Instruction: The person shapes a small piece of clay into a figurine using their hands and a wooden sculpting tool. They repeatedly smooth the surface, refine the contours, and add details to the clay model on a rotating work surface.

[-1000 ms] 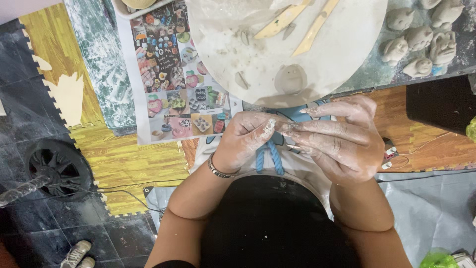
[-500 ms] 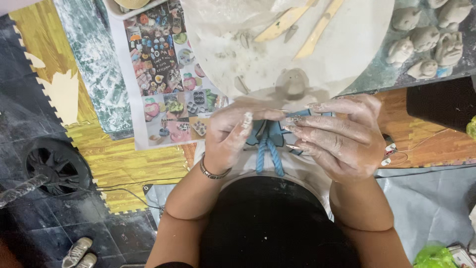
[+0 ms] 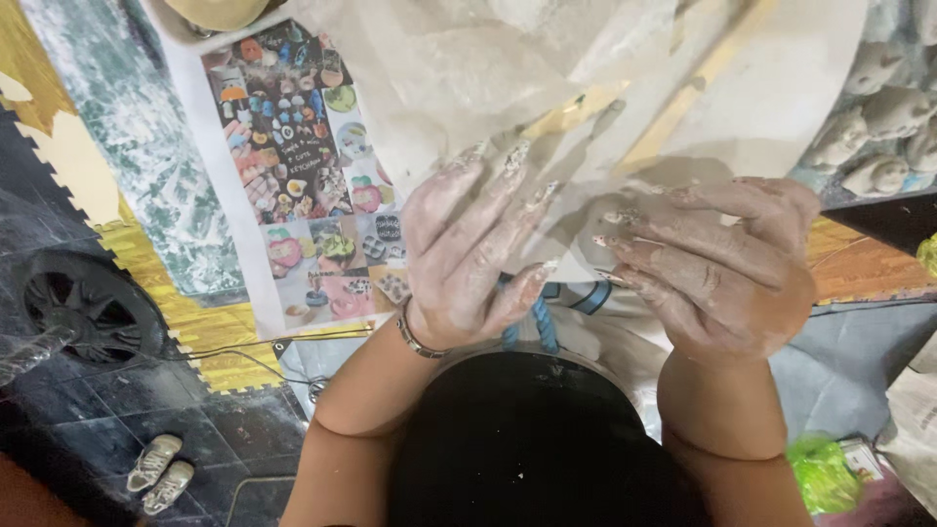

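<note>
Head view: both hands, left (image 3: 464,259), right (image 3: 727,268), open, clay-caked, fingers spread against pale round clay-smeared board (image 3: 586,68).

— What can't we make out here?
— The round clay-smeared board (image 3: 586,88) runs off the top edge, blurred. The clay figures (image 3: 878,127) are cut at the right.
— And between our hands?
— Whether the left hand (image 3: 468,254) and right hand (image 3: 722,263) pinch anything is hidden.
</note>
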